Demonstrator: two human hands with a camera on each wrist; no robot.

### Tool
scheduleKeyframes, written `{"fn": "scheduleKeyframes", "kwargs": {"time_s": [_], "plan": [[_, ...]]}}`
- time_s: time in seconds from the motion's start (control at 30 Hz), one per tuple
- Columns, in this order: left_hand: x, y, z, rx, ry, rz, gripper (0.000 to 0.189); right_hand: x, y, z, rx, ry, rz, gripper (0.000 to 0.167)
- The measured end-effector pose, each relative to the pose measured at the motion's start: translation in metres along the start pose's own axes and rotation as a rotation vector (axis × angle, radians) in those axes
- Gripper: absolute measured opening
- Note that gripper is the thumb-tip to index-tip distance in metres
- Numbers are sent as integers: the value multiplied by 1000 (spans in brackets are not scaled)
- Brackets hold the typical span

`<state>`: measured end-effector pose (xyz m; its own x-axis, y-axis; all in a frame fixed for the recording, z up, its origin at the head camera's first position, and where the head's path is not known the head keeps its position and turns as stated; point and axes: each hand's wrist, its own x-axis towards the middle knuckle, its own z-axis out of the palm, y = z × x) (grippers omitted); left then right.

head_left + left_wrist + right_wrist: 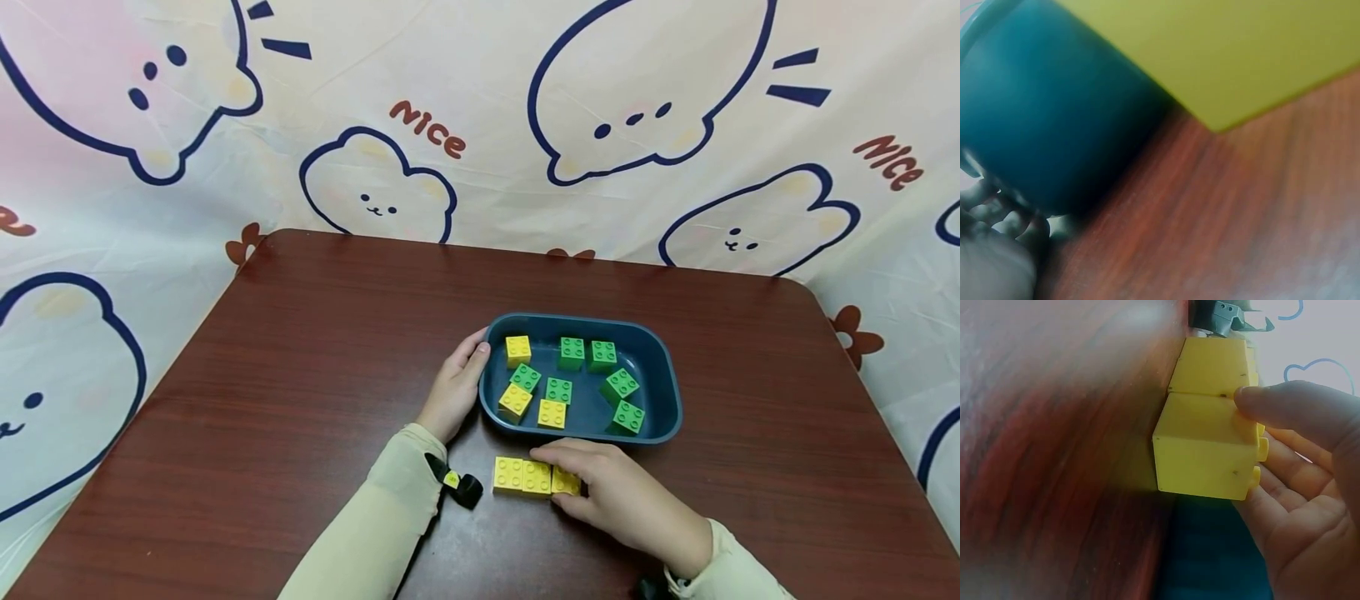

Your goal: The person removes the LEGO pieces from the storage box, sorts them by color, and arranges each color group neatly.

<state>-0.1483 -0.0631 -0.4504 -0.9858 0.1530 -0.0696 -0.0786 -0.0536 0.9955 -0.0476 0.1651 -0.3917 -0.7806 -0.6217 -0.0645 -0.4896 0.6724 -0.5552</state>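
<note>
My left hand (pixel 455 387) holds the left end of a dark blue tray (pixel 656 375), thumb at its rim. In the left wrist view its fingers (pixel 1013 222) touch the tray's outer wall. In front of the tray, three yellow toy building blocks (pixel 522 476) stand in a row, side by side on the table. My right hand (pixel 622 496) pinches the rightmost yellow block (pixel 1207 462) between thumb and fingers, partly covering it in the head view. The blocks appear to touch each other. In the left wrist view a yellow block (pixel 1229 56) looms close.
Inside the tray lie several green blocks (pixel 619 385) and three yellow blocks (pixel 552 413), studs up. The brown table (pixel 315 375) ends at a patterned cloth (pixel 487 67) behind. A black wrist camera (pixel 467 492) sits near the row's left end.
</note>
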Motion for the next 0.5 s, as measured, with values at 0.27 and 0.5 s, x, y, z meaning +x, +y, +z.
{"fn": "scheduleKeyframes", "kwargs": {"time_s": [0.27,0.5], "plan": [[1,-1,0,7,2,5,44,2,0,1,4,-8,-27,48],[0,0,0,4,0,5,45,1,0,0,12,3,-23,50]]}}
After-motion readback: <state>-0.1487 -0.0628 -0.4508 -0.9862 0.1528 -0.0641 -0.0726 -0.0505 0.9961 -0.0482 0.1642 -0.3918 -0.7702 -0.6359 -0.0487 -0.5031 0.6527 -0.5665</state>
